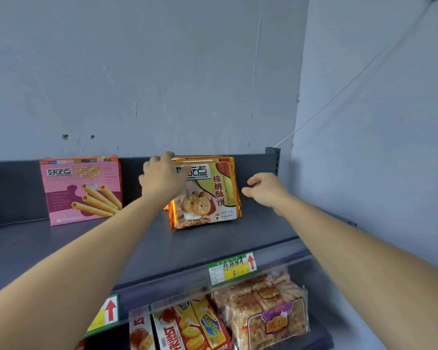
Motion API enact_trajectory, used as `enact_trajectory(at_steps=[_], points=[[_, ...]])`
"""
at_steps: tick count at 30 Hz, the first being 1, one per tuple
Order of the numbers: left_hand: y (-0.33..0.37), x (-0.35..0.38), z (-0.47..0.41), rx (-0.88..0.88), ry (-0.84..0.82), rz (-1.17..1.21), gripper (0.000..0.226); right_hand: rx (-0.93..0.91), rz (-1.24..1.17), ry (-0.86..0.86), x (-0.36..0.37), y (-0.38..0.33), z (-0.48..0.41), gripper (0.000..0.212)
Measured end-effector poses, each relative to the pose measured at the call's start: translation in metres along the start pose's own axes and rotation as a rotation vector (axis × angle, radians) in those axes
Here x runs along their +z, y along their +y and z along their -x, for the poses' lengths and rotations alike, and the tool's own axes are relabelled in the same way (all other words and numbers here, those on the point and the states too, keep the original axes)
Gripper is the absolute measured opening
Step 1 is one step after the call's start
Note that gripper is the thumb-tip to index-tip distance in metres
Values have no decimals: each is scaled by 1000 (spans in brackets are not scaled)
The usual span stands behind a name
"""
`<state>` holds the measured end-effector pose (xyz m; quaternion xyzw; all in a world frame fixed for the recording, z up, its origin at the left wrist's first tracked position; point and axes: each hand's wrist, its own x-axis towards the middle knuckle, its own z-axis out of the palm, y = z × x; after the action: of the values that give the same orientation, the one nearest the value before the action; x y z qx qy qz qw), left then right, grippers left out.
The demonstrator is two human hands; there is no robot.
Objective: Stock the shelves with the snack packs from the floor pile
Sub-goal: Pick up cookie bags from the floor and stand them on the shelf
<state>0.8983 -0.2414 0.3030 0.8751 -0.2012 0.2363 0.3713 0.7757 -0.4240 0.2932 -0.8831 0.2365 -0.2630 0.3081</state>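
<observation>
Several gold walnut-cookie packs (210,195) stand upright together against the back panel of the dark grey top shelf (162,246). My left hand (162,179) rests on the upper left corner of the front pack, fingers curled over the top edge. My right hand (266,189) hovers just right of the packs, fingers apart and holding nothing, not touching them.
A pink egg-roll box (81,190) stands at the left on the same shelf. The shelf upright (273,160) and the side wall close the right end. Below, a lower shelf holds clear biscuit bags (268,311) and cookie boxes (187,329). Price tags (232,270) hang on the shelf's front rail.
</observation>
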Motion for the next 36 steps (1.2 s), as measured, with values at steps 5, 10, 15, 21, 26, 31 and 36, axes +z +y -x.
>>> enact_trajectory(at_steps=[5,10,15,21,26,31,36], points=[[9,-14,20,198,-141,-45,49,13,250,17,-15,-11,47,33],[8,-23,52,406,-355,23,39,105,470,48,-23,-18,109,35],[12,-29,94,561,-465,11,34,222,638,44,-33,-21,179,39],[24,-42,154,755,-532,13,41,370,746,40,-52,-23,264,35],[37,-55,207,872,-593,14,40,447,792,42,-69,-24,326,43],[47,-71,261,940,-661,48,42,509,869,33,-84,-29,396,46],[53,-95,318,984,-748,99,41,599,906,50,-92,-32,471,40]])
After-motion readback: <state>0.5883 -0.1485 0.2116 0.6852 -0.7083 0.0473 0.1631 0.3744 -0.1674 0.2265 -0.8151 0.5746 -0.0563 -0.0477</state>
